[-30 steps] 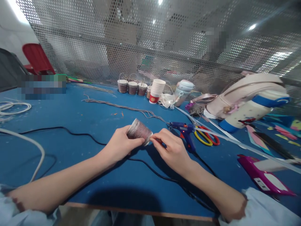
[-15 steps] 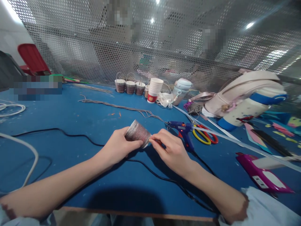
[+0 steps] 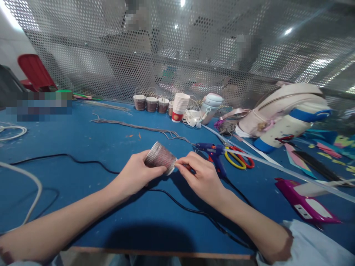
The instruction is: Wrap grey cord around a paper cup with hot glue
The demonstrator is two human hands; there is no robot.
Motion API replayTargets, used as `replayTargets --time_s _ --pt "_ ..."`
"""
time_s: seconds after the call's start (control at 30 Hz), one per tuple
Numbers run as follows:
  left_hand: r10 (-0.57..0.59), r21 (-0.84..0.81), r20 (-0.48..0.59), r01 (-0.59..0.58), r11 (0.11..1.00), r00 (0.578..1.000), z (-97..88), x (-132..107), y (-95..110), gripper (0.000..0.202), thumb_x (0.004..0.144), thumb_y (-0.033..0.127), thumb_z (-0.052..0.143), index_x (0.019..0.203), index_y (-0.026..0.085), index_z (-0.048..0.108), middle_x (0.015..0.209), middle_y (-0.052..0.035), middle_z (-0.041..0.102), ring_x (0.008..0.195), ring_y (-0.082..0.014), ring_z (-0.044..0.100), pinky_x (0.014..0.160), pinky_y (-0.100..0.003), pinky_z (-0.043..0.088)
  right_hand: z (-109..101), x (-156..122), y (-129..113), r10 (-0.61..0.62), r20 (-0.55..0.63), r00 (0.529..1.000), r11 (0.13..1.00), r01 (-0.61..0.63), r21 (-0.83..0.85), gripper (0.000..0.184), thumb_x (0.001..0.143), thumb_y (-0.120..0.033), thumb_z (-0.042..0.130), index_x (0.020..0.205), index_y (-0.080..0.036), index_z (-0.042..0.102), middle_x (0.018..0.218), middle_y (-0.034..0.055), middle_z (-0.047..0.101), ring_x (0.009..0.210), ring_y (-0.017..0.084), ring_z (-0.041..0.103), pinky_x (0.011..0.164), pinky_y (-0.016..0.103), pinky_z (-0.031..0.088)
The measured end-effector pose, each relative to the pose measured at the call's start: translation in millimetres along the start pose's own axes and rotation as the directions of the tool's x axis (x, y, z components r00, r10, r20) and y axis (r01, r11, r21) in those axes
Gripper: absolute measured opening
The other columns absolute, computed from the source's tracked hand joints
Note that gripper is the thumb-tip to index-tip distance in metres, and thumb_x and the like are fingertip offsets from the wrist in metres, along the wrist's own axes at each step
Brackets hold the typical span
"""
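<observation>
In my left hand (image 3: pixel 138 170) is a paper cup (image 3: pixel 160 158) wound round with grey-brown cord, tilted on its side with its narrower end toward the right. The fingers wrap around it and the thumb presses along its near side. My right hand (image 3: pixel 198 173) is closed in a pinch at the cup's right end; what the fingertips hold there is too small to make out. Just beyond the right hand lies a blue hot glue gun (image 3: pixel 212 150) with a red trigger. Scissors (image 3: pixel 237 158) with yellow and red handles rest beside it.
Several cord-wrapped cups (image 3: pixel 151 104) and a stack of paper cups (image 3: pixel 180 107) stand at the back. Cord strands (image 3: pixel 138 127) stretch across the blue table. A black cable (image 3: pixel 177 201) runs under my arms. A bottle (image 3: pixel 288 127), a bag (image 3: pixel 280 103) and a purple power strip (image 3: pixel 307 203) are at right.
The view has shifted slightly, so everything appears a little further left. Both hands keep nearly the same pose around the cup.
</observation>
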State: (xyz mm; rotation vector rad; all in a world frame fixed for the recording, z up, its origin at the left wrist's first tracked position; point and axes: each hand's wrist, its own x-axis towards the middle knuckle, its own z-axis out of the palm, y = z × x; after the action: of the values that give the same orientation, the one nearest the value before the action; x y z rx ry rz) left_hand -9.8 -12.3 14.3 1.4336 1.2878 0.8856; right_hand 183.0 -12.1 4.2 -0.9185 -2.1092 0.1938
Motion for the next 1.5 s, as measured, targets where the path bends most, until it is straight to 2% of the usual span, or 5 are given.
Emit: replayTargets --time_s 0.27,0.7,1.0,1.23,1.5 --pt "0.021 0.026 0.017 -0.021 0.999 1.000 0.4 0.4 -4.2 0.017 0.069 0.026 0.066 0.080 0.014 0.061 0.050 0.0080 0.043 0.041 -0.0050 0.034 0.036 -0.017 0.029 -1.6 1.6 0.8 0.012 0.002 1.000 1.000 -0.012 -0.011 0.014 0.091 -0.014 0.052 0.084 -0.016 0.064 0.072 0.0027 0.058 0.067 0.014 0.054 0.064 0.027 0.044" --pt "0.090 0.058 -0.006 -0.089 0.994 0.996 -0.1 -0.5 -0.4 0.019 0.067 0.021 0.066 0.084 0.014 0.067 0.046 0.0087 0.039 0.041 -0.0062 0.032 0.039 -0.019 0.027 -4.7 2.5 3.0 0.125 0.026 0.992 0.992 -0.126 0.032 0.012 0.090 -0.015 0.055 0.082 -0.018 0.064 0.074 0.0015 0.058 0.067 0.013 0.056 0.064 0.026 0.044" --pt "0.109 0.067 0.000 -0.109 0.992 0.994 -1.8 -1.0 -3.6 0.021 0.067 0.023 0.067 0.085 0.013 0.067 0.055 0.0050 0.050 0.045 -0.0066 0.036 0.043 -0.020 0.031 -5.0 2.1 4.0 0.122 0.016 0.992 0.991 -0.123 0.053 0.012 0.090 -0.015 0.055 0.082 -0.018 0.064 0.074 0.0013 0.059 0.067 0.013 0.055 0.064 0.026 0.043" --pt "0.127 0.026 0.030 -0.128 0.991 0.991 -2.5 -1.1 -3.6 0.023 0.068 0.022 0.068 0.089 0.013 0.067 0.069 -0.0010 0.062 0.056 -0.0109 0.050 0.052 -0.023 0.042 -3.9 3.2 5.1 0.185 0.034 0.982 0.978 -0.188 0.087 0.012 0.088 -0.016 0.058 0.079 -0.018 0.065 0.073 0.0003 0.059 0.066 0.012 0.055 0.063 0.026 0.044" --pt "0.125 0.056 0.025 -0.126 0.990 0.992 -4.1 0.3 -5.7 0.024 0.068 0.023 0.069 0.090 0.014 0.068 0.065 0.0009 0.061 0.052 -0.0102 0.049 0.049 -0.022 0.040 -5.4 1.9 7.4 0.143 0.030 0.989 0.985 -0.146 0.093 0.012 0.089 -0.015 0.058 0.080 -0.018 0.065 0.073 0.0003 0.059 0.067 0.012 0.055 0.064 0.026 0.043"
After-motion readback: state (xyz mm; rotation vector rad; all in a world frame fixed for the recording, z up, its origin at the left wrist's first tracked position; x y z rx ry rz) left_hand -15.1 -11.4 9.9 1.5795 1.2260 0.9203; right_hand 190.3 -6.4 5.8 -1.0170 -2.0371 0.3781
